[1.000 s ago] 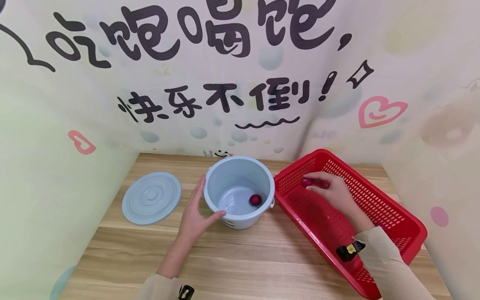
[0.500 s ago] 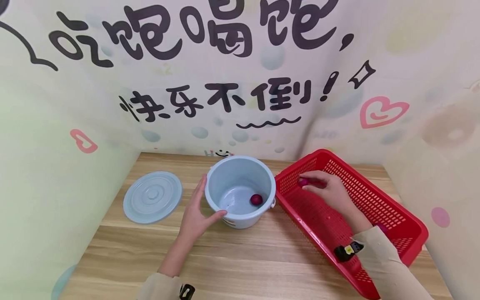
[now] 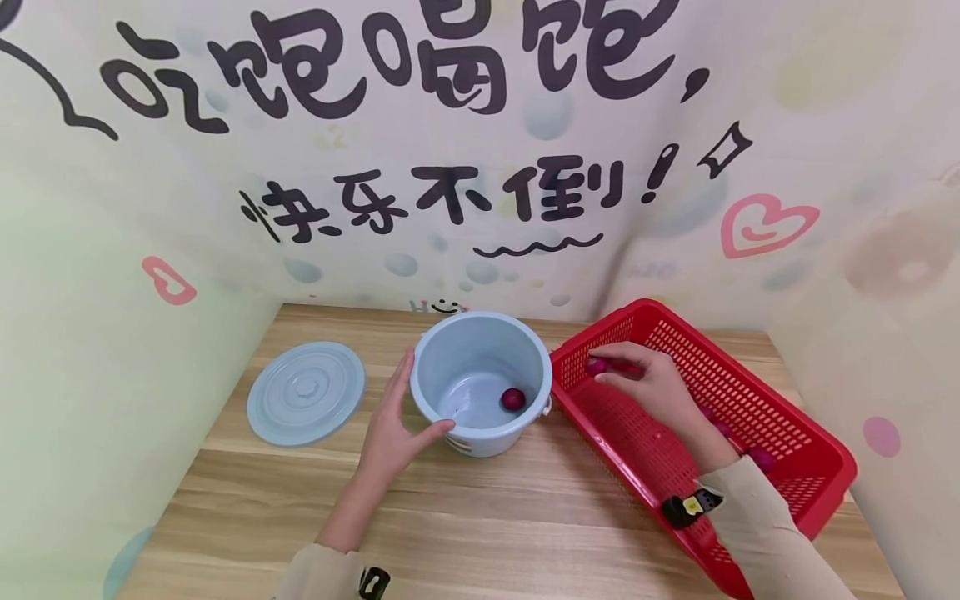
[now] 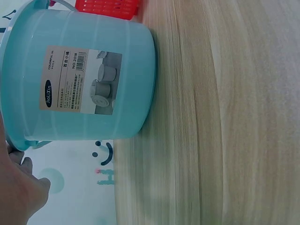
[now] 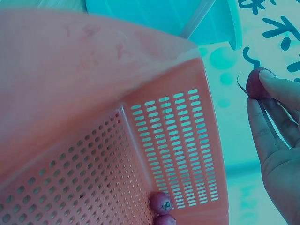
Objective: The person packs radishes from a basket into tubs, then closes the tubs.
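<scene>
My left hand (image 3: pixel 388 435) holds the light blue bucket (image 3: pixel 480 442) at its left side, with the thumb at the rim and the fingers along the outer wall. A dark red radish (image 3: pixel 513 399) lies on the bucket's floor. Over the far left end of the red basket (image 3: pixel 643 479), my right hand (image 3: pixel 651 385) pinches another radish (image 5: pixel 255 84) between thumb and fingers. A thin root trails from it in the right wrist view. Several more radishes (image 3: pixel 761 457) lie along the basket's right side, partly hidden by my right arm.
Left of the bucket, its round blue lid (image 3: pixel 306 393) lies flat on the wooden table (image 3: pixel 480 533). The bucket's right side stands close to the basket's corner. A printed wall (image 3: pixel 360 275) closes off the back.
My right hand has moved a little left toward the bucket with the radish in its fingers, and more radishes show behind my forearm. The left hand and bucket stay put.
</scene>
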`<action>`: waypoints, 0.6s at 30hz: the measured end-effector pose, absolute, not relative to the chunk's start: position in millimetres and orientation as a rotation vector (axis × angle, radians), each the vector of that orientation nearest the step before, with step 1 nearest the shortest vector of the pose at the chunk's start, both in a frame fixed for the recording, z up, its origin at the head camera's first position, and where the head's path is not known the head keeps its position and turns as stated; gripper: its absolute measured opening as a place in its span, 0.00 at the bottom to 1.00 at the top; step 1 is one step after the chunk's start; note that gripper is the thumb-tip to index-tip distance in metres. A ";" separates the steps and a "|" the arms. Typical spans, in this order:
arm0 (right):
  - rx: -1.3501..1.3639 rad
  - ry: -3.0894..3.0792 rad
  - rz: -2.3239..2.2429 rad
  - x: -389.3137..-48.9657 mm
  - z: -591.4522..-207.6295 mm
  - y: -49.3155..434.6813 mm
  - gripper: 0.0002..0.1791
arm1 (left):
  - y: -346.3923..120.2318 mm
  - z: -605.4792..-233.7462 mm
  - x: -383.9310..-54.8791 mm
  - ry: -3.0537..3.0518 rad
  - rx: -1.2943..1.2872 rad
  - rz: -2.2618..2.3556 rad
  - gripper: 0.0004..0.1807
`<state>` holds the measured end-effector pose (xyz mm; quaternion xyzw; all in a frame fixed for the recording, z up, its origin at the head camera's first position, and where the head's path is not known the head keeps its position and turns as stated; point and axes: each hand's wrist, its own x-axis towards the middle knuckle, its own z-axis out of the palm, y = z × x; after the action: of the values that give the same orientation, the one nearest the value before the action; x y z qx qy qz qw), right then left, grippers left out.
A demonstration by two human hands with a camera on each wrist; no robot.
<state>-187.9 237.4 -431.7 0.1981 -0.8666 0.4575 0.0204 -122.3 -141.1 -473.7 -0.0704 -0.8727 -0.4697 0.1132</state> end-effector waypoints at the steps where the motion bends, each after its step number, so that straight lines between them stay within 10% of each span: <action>1: 0.621 -2.681 1.429 -187.6 -430.8 236.1 0.20 | -141.2 -474.3 -122.6 -2.557 -0.211 -1.368 0.61; 18: 0.685 -2.643 1.444 -183.1 -420.9 217.5 0.21 | -141.3 -474.3 -122.5 -2.555 -0.198 -1.383 0.61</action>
<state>-183.1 217.5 -420.9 0.2216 -0.8555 0.4672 0.0264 -122.5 -141.3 -474.3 -0.0677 -0.8717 -0.4717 0.1145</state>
